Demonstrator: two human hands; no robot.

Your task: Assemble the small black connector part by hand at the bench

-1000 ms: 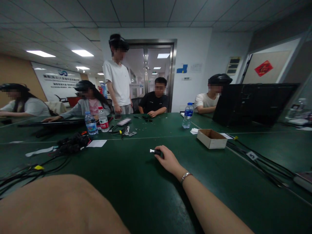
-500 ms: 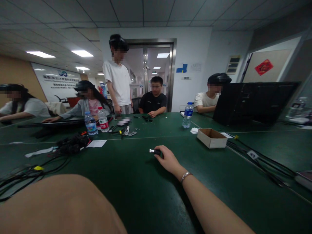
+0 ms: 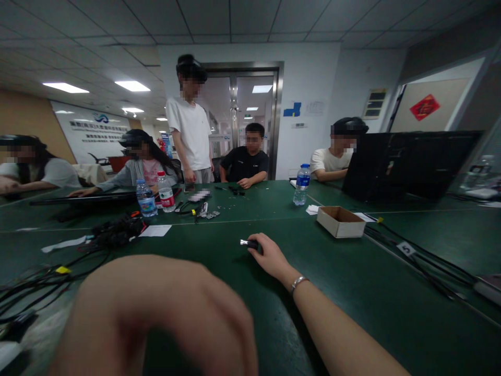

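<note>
My right hand (image 3: 271, 255), with a silver bracelet at the wrist, is closed around a small black cylinder with a silver metal end (image 3: 249, 244). The silver end points left, just above the green table (image 3: 313, 271). My left hand (image 3: 172, 303) is large, close to the camera and blurred at the lower left. Its fingers bend downward and the fingertips are cut off by the bottom edge, so whether it holds anything is hidden.
An open cardboard box (image 3: 341, 230) and a water bottle (image 3: 301, 185) stand beyond my right hand. Black cables (image 3: 418, 261) run along the right. Two bottles, tangled black gear (image 3: 117, 230) and metal bits (image 3: 207, 211) lie left. Several people sit or stand around the table.
My left hand has moved right and now shows its knuckles and bent fingers. My right hand and the black cylinder stay put.
</note>
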